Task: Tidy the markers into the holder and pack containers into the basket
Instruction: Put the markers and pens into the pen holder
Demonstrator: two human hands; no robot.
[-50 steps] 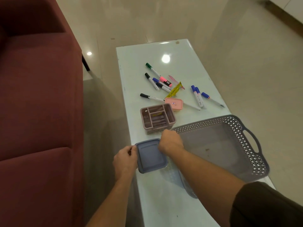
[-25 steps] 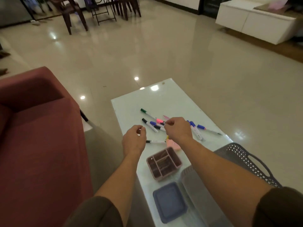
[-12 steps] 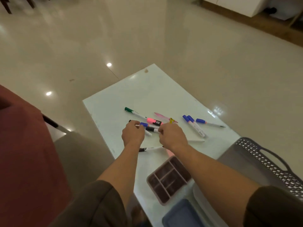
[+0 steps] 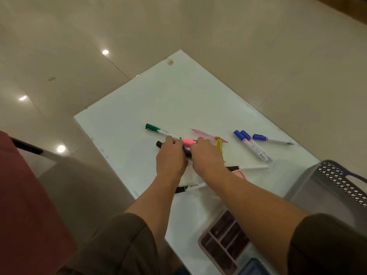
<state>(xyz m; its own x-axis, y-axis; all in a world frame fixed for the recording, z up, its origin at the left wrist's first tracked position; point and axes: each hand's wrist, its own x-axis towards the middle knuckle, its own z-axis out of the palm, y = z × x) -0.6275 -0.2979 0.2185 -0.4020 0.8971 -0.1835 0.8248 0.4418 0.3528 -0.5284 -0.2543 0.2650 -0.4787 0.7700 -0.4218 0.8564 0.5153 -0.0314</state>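
Both hands meet over a cluster of markers at the middle of the white counter point(image 4: 178, 96). The left hand point(image 4: 171, 158) and right hand point(image 4: 206, 155) curl their fingers around the pile, the pink highlighter point(image 4: 188, 141) showing between them; exactly what each grips cannot be told. The divided holder point(image 4: 222, 243) sits at the near edge, the grey basket point(image 4: 333, 187) at the near right corner.

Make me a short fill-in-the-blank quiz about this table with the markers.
1. The marker lying farthest left has a ____ cap.
2. Right of the hands, ____ blue-capped markers lie on the table.
3. The perforated basket is coloured ____.
4. The compartments of the pink holder hold ____ markers.

Missing words: green; three; grey; no
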